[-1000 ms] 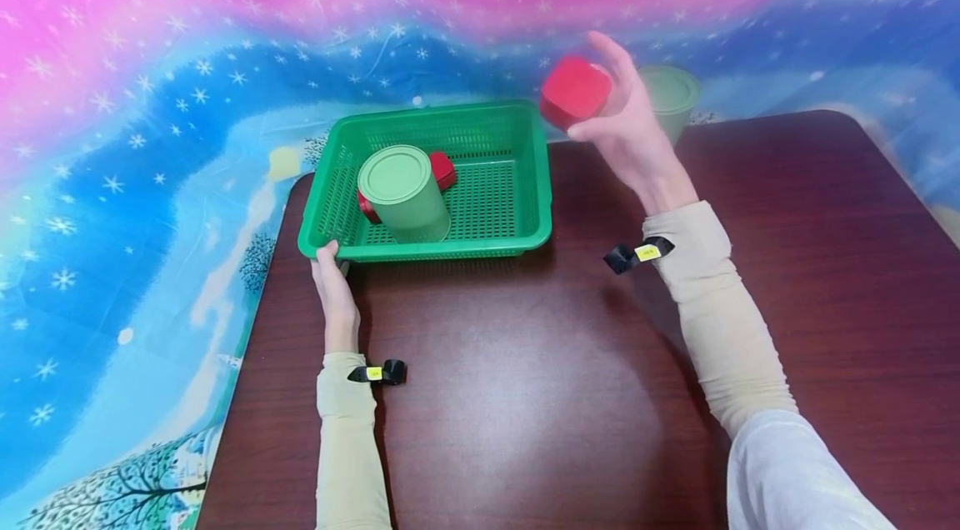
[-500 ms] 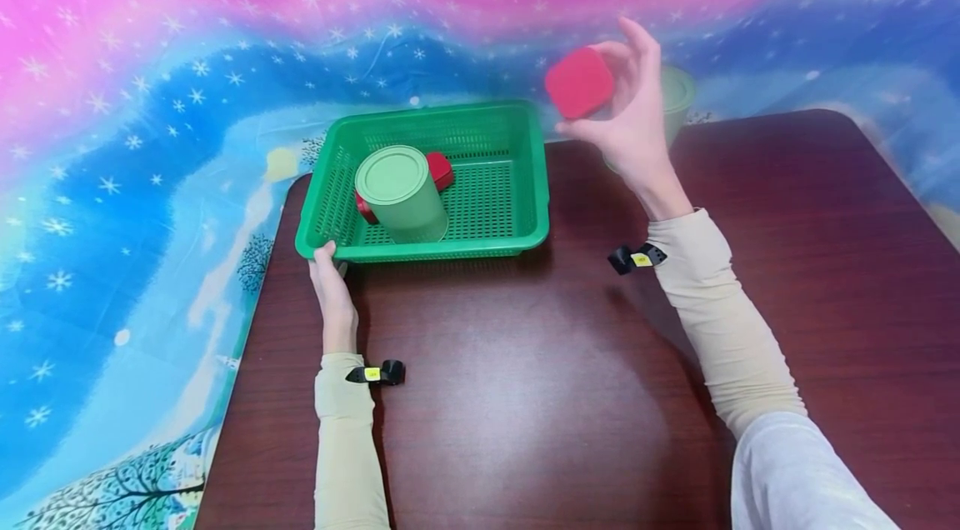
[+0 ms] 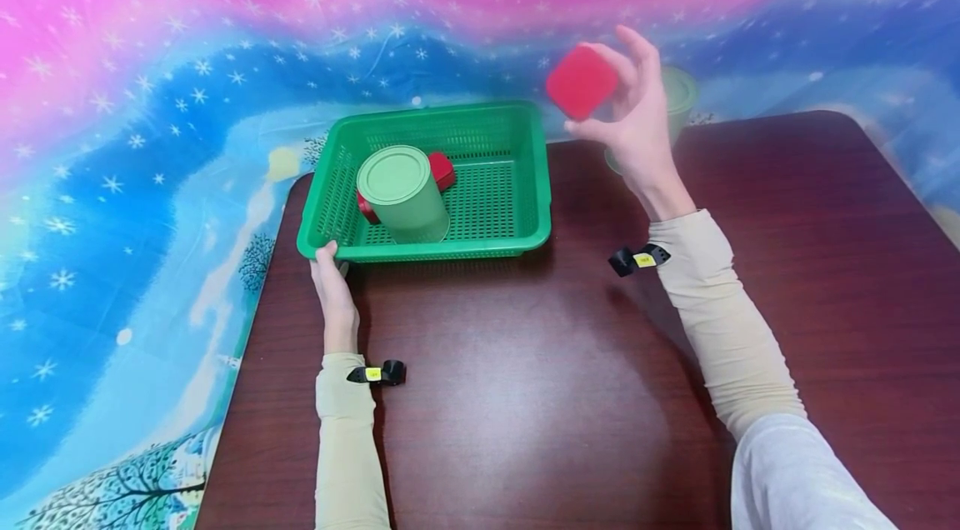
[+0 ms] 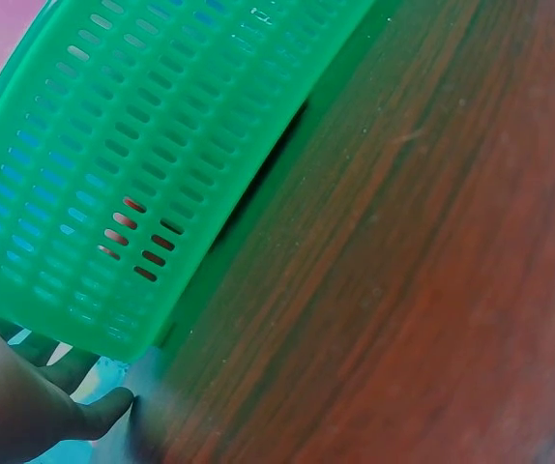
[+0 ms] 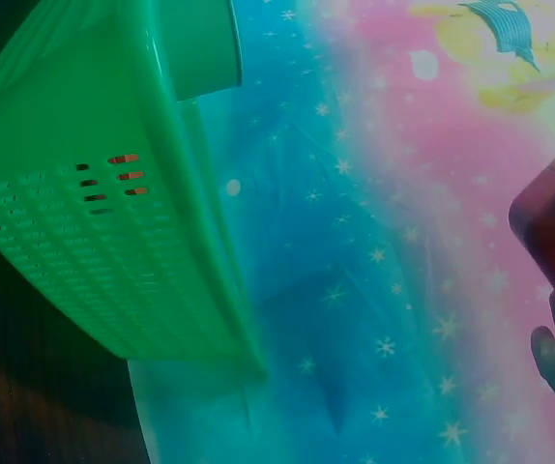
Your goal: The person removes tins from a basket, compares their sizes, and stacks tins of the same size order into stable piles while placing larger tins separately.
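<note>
A green plastic basket (image 3: pixel 495 250) stands at the back of the table. Its near left corner is gripped by my left hand (image 3: pixel 333 297), thumb on the rim; in the left wrist view the fingers lie beside the corner. Inside the basket stands a pale green round tin (image 3: pixel 408 201), partly hiding red objects (image 3: pixel 442 172) behind it. My right hand (image 3: pixel 641 117) pinches a small red rounded-square box (image 3: pixel 581 82) between thumb and fingers, raised to the right of the basket. The same red box (image 5: pixel 553 232) shows at the edge of the right wrist view.
A second pale green tin (image 3: pixel 678 97) stands behind my right hand, partly hidden by it. The dark brown table (image 3: pixel 510 397) extends toward me and to the right. A snowflake-patterned cloth (image 3: pixel 187 97) hangs behind and left of the table.
My right hand has turned the red box so its flat face shows more, and shifted slightly up and right. The left hand and the basket look unchanged.
</note>
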### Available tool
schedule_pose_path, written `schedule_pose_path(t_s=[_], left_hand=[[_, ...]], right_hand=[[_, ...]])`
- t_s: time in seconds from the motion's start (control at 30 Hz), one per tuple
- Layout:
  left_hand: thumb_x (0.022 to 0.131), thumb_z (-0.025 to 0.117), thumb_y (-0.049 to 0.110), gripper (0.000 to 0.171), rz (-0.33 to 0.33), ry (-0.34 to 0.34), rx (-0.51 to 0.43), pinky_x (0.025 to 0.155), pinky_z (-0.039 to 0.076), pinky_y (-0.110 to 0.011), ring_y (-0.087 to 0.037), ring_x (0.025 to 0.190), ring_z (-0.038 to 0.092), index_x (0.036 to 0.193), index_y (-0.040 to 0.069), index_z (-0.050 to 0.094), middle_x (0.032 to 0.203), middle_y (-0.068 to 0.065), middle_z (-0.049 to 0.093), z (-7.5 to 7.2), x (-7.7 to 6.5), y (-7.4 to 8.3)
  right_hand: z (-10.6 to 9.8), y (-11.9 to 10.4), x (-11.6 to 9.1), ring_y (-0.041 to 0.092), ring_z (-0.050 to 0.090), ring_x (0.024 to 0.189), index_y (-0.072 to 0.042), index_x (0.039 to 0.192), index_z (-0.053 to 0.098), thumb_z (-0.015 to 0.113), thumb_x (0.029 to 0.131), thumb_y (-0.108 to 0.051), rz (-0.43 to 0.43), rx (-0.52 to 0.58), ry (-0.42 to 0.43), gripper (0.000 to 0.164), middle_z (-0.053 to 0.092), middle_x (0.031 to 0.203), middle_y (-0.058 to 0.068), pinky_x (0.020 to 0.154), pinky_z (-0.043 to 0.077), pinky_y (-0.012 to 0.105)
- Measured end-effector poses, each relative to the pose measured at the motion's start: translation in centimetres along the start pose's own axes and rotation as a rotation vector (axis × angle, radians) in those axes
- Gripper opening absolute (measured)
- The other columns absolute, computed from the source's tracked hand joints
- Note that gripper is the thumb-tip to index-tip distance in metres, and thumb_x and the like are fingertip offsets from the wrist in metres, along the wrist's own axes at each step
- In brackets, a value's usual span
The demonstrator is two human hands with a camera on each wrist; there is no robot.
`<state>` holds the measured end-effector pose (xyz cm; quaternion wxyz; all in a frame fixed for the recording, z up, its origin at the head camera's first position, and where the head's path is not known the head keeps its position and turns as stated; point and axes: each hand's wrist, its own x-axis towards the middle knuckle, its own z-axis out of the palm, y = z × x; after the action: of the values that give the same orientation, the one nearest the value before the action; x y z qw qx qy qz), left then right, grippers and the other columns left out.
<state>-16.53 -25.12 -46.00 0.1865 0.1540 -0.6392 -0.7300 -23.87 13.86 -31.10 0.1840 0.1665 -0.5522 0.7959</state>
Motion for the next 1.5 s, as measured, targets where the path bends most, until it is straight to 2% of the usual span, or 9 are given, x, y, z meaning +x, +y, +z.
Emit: schedule_pose_path(t_s=[0.27,0.43,0.57,0.7,0.83,1.13,1.3,1.43,1.5], left_hand=[[0.099,0.041,0.032,0.058,0.007,-0.007,0.000,0.117,0.030,-0.039,-0.024,0.135,0.044,0.149,0.004,0.042,0.149,-0.014,0.046,0.0,-0.1,-0.1],[0.098,0.042,0.032,0.057,0.011,-0.004,0.006,0.116,0.030,-0.039,-0.025,0.134,0.044,0.149,0.004,0.042,0.147,-0.013,0.047,0.0,-0.1,-0.1],[0.099,0.042,0.031,0.055,0.020,-0.008,0.011,0.116,0.030,-0.039,-0.024,0.133,0.044,0.146,0.004,0.043,0.145,-0.013,0.047,0.0,-0.1,-0.1],[0.099,0.041,0.031,0.052,0.018,-0.006,-0.002,0.115,0.030,-0.038,-0.024,0.133,0.044,0.144,0.004,0.044,0.142,-0.013,0.048,-0.1,-0.1,-0.2],[0.099,0.042,0.030,0.051,0.017,0.009,-0.008,0.114,0.031,-0.037,-0.026,0.133,0.045,0.143,0.004,0.045,0.140,-0.011,0.049,-0.1,-0.1,-0.1],[0.099,0.041,0.031,0.049,0.017,0.026,-0.002,0.114,0.032,-0.037,-0.028,0.131,0.046,0.139,0.004,0.046,0.139,-0.014,0.049,-0.1,-0.1,0.0],[0.099,0.041,0.030,0.049,0.026,0.022,-0.006,0.113,0.033,-0.037,-0.030,0.131,0.047,0.139,0.002,0.046,0.139,-0.016,0.049,0.1,-0.1,-0.1],[0.100,0.040,0.030,0.048,0.030,0.012,-0.007,0.113,0.033,-0.037,-0.031,0.130,0.047,0.138,0.002,0.046,0.138,-0.016,0.050,0.1,-0.2,-0.3],[0.100,0.040,0.030,0.047,0.027,0.006,-0.002,0.113,0.033,-0.037,-0.030,0.131,0.047,0.138,0.003,0.046,0.138,-0.015,0.049,0.1,-0.2,-0.4]], right_hand=[[-0.2,-0.1,-0.2,0.031,0.053,0.129,-0.007,0.145,0.043,0.078,0.064,0.022,0.011,-0.013,0.008,0.093,0.061,0.136,0.016,0.094,0.052,0.037],[-0.6,-0.4,-0.3,0.028,0.051,0.132,-0.007,0.146,0.045,0.081,0.062,0.021,0.051,-0.087,0.022,0.096,0.062,0.135,0.014,0.099,0.050,0.039],[-1.4,-0.7,-0.8,0.027,0.052,0.129,-0.010,0.149,0.045,0.083,0.067,0.016,0.090,-0.143,0.012,0.095,0.062,0.132,0.013,0.101,0.049,0.036],[-2.5,-0.9,-1.4,0.029,0.054,0.126,-0.012,0.151,0.045,0.079,0.076,0.009,0.113,-0.129,-0.011,0.085,0.059,0.130,0.013,0.099,0.051,0.034],[-3.6,-1.1,-1.8,0.029,0.055,0.126,-0.012,0.152,0.043,0.074,0.081,0.004,0.123,-0.144,-0.012,0.079,0.058,0.130,0.014,0.094,0.052,0.031],[-5.5,-1.4,-2.3,0.027,0.056,0.118,-0.013,0.151,0.041,0.068,0.080,0.013,0.227,-0.204,-0.070,0.081,0.055,0.132,0.015,0.084,0.056,0.025],[-6.9,-0.9,-2.6,0.025,0.055,0.120,-0.012,0.154,0.037,0.067,0.081,0.013,0.293,-0.309,-0.142,0.083,0.053,0.136,0.017,0.076,0.058,0.023],[-8.0,-0.2,-2.9,0.019,0.055,0.122,-0.011,0.159,0.029,0.069,0.082,0.008,0.324,-0.473,-0.207,0.089,0.054,0.139,0.015,0.081,0.055,0.021],[-8.5,0.2,-3.0,0.018,0.057,0.120,-0.011,0.160,0.025,0.070,0.083,0.007,0.336,-0.510,-0.229,0.092,0.055,0.136,0.015,0.084,0.053,0.022]])
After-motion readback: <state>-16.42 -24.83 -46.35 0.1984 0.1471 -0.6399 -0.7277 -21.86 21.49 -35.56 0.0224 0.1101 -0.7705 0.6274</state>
